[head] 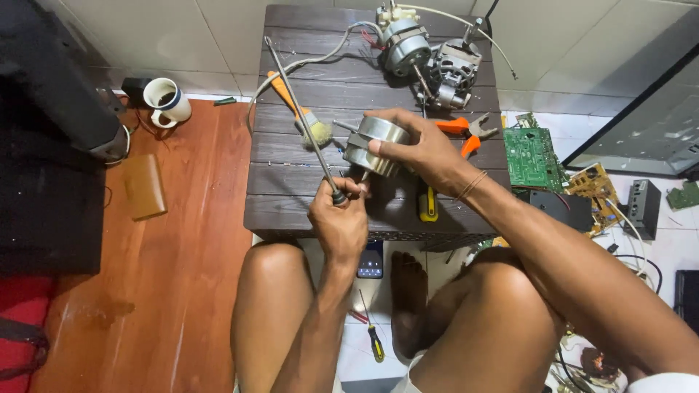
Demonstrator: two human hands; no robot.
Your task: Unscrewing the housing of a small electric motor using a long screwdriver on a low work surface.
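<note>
The person sits over a low dark slatted table (pixel 291 189). The right hand (pixel 429 149) is wrapped around a round silvery motor rotor (pixel 373 145), holding it just above the middle of the tabletop with its short shaft pointing left. The left hand (pixel 338 218) is closed on the near end of a long thin metal rod (pixel 302 113) that slants away across the table, passing just beside a paintbrush (pixel 306 116) with an orange handle.

From where I stand, the risk is the grip: the rotor is smooth and held only by fingers and thumb, so a slip could drop it onto the slats or onto the bare legs below. The rod's far end swings wide; a jerk could knock the brush, the orange-handled pliers (pixel 466 131), or the dismantled motors (pixel 429 58) at the back edge.
</note>
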